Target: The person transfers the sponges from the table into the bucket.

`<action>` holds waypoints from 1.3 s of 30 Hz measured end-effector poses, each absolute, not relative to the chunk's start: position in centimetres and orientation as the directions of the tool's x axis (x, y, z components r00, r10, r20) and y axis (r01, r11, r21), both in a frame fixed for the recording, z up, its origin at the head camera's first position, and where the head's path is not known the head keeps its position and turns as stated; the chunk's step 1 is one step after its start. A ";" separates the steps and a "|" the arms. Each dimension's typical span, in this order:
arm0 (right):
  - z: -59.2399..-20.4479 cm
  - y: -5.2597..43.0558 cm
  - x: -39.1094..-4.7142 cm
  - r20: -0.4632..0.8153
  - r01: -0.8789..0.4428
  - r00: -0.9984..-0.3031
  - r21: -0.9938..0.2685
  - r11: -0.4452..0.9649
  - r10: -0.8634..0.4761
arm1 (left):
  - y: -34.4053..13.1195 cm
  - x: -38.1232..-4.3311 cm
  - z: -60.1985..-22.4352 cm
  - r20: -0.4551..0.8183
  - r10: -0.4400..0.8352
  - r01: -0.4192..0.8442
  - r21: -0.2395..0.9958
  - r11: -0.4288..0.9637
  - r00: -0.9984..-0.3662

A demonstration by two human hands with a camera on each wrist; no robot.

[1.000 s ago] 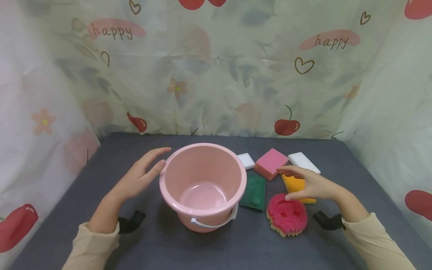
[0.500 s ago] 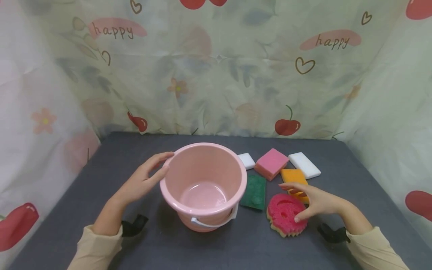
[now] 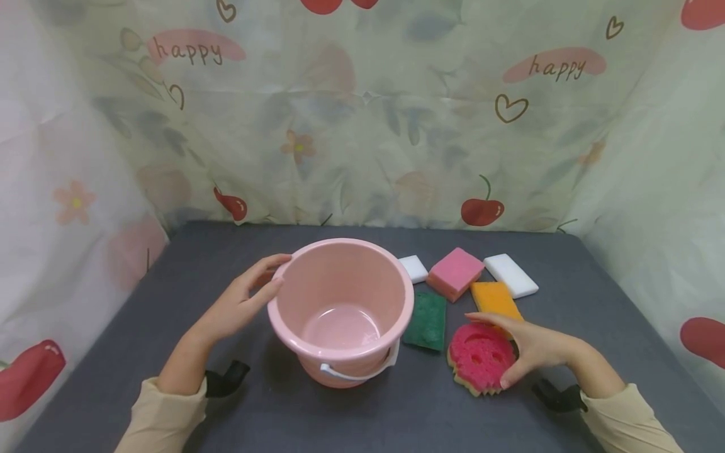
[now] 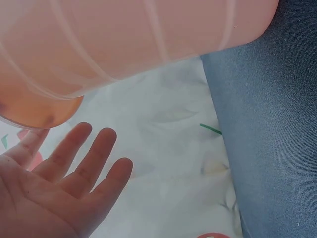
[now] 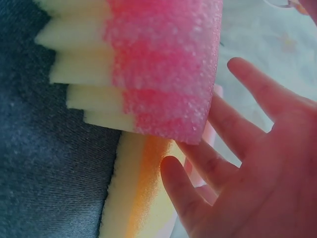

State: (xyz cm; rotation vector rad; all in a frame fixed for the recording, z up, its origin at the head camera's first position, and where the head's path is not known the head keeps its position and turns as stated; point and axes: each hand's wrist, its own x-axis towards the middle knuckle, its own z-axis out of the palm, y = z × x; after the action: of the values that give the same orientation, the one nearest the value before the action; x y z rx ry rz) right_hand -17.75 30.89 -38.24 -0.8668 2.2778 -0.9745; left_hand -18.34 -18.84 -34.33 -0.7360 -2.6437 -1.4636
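Observation:
A pink bucket point(image 3: 340, 277) with a pale handle stands mid-table in the head view. My left hand point(image 3: 235, 305) has its fingertips at the bucket's left rim, fingers extended; in the left wrist view the fingers point(image 4: 96, 156) spread just below the bucket's wall. On the right lies a face-shaped sponge point(image 3: 481, 371), bright pink over pale yellow, with a toothed edge. Spread over its right side is my right hand point(image 3: 540, 346), thumb at the near edge and fingers beyond the far one. The right wrist view shows those fingers point(image 5: 237, 131) fairly straight beside the sponge.
Behind the face-shaped sponge lie an orange sponge point(image 3: 493, 299), a pink block sponge point(image 3: 455, 270) and a white block point(image 3: 511, 275). A green scouring pad point(image 3: 426, 321) and another white block point(image 3: 413, 268) sit close to the bucket's right. Patterned curtains point(image 3: 362, 157) enclose the table.
My right hand has come down from above the orange sponge to around the face-shaped one. The left hand has shifted right to the bucket's rim. The bucket and sponges have stayed put.

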 end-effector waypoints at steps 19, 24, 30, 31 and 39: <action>-38.7 30.7 -17.4 -0.186 -0.369 -0.671 -0.756 0.540 -0.718 | -18.9 -18.4 -34.4 0.223 0.389 0.395 0.800 0.451 -0.894; -38.5 30.4 -17.3 -0.209 -0.369 -0.675 -0.734 0.570 -0.707 | -18.8 -18.3 -34.4 0.217 0.385 0.388 0.804 0.451 -0.897; -38.6 30.4 -17.3 -0.175 -0.407 -0.669 -0.726 0.554 -0.722 | -18.7 -18.2 -34.5 0.211 0.387 0.383 0.808 0.447 -0.898; -38.6 30.4 -17.3 -0.167 -0.414 -0.667 -0.727 0.548 -0.726 | -18.7 -18.2 -34.5 0.210 0.387 0.383 0.808 0.447 -0.898; -38.6 30.5 -17.4 -0.132 -0.427 -0.667 -0.739 0.521 -0.733 | -18.7 -18.2 -34.5 0.200 0.387 0.372 0.815 0.444 -0.900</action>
State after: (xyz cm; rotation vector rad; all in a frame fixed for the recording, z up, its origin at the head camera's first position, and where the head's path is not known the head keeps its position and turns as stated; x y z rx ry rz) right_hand -17.43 30.50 -38.62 -0.9504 2.3341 -0.9637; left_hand -18.19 -18.73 -34.47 -0.7055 -2.6829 -1.5071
